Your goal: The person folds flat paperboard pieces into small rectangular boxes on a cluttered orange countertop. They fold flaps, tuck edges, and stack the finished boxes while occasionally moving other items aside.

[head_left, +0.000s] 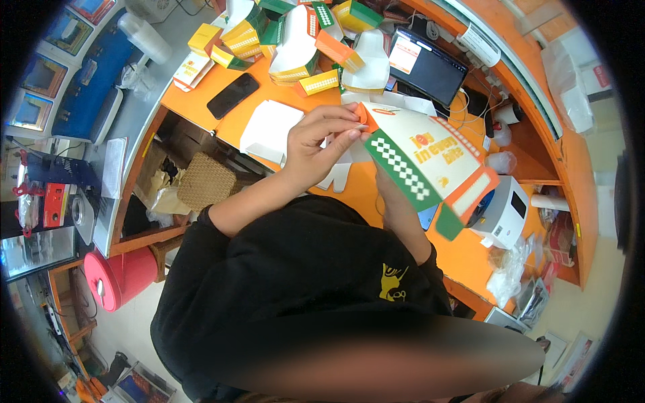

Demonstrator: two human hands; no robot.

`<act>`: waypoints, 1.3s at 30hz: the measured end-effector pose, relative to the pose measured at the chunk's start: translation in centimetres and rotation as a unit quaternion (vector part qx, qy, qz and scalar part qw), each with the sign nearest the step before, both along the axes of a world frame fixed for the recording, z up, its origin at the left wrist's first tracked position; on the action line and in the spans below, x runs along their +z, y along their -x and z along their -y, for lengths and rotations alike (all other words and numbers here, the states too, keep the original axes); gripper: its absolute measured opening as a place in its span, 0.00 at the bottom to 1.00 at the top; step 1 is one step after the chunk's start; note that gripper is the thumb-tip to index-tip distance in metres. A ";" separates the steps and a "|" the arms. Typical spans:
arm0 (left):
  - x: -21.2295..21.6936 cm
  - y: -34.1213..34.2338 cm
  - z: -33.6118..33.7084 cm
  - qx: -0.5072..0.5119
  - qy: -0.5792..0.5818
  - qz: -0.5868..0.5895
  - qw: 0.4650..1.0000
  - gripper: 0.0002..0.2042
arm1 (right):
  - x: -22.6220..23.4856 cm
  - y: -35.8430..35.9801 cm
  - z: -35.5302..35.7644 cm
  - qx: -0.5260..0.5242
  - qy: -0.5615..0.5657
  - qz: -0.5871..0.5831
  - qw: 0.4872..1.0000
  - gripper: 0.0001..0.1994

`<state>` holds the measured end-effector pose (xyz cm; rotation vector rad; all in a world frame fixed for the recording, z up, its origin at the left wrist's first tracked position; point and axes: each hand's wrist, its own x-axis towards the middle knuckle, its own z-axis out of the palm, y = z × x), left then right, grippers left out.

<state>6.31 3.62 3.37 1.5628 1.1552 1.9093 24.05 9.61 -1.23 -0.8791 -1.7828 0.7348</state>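
A partly folded paper food box [430, 148], cream with orange and green edges and a checkered strip, is held up over the orange table. Thumb and fingers of my left hand [310, 144] are closed in a pinch on its orange corner flap. My right hand [396, 191] is behind the box, supporting it from the underside; its fingers are mostly hidden by the panel. At the box's far right end, an orange flap and a green flap [451, 223] stick out unfolded. A white box blank [269, 129] lies on the table beyond my left hand.
Several folded boxes [295, 50] are piled at the back of the table. A black phone [232, 95] lies left of them, a tablet [430, 66] stands right. A white label printer [502, 213] and plastic bags [514, 272] sit at right. A pink bin [121, 279] stands at left.
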 end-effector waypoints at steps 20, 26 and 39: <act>-2.4 -0.6 1.2 -0.061 0.206 0.134 0.967 0.23 | 7.6 0.0 -0.4 -0.167 -0.065 0.081 0.981 0.07; -0.3 0.5 1.6 -0.254 0.437 0.024 0.863 0.20 | 7.3 -1.3 -0.9 -0.087 -0.124 0.059 0.987 0.10; -1.1 -0.9 0.2 -0.104 0.153 0.166 0.969 0.12 | 6.6 0.0 2.1 0.027 -0.033 -0.028 0.999 0.09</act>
